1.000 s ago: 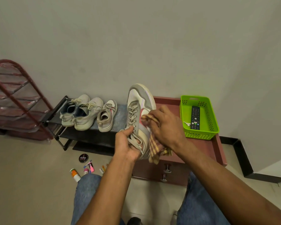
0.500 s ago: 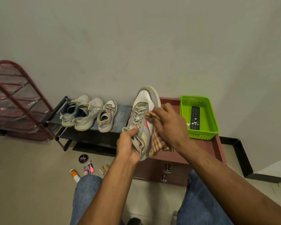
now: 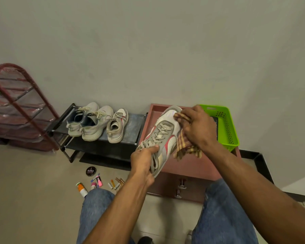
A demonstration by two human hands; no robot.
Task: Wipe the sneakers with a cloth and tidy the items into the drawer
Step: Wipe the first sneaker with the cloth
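Observation:
A white, grey and pink sneaker (image 3: 163, 136) is held tilted above the pink drawer unit (image 3: 197, 166). My left hand (image 3: 143, 162) grips its heel end, thumb at the laces. My right hand (image 3: 198, 126) presses a checked cloth (image 3: 185, 147) against the toe side of the shoe, fingers curled round the cloth. Three more sneakers (image 3: 97, 122) stand on a low black shoe rack (image 3: 130, 127) to the left. The drawer front with two metal knobs (image 3: 180, 188) is closed.
A green basket (image 3: 227, 125) sits on the drawer unit behind my right hand. On the floor lie a round black tin (image 3: 91, 171), an orange-capped tube (image 3: 81, 189) and several small pens and tubes (image 3: 106, 182). A red rack (image 3: 16, 106) stands at left. My knees frame the bottom.
The sneaker has tipped further to the right and lower over the drawer unit. My right hand with the cloth has slid up from the shoe's side to its toe.

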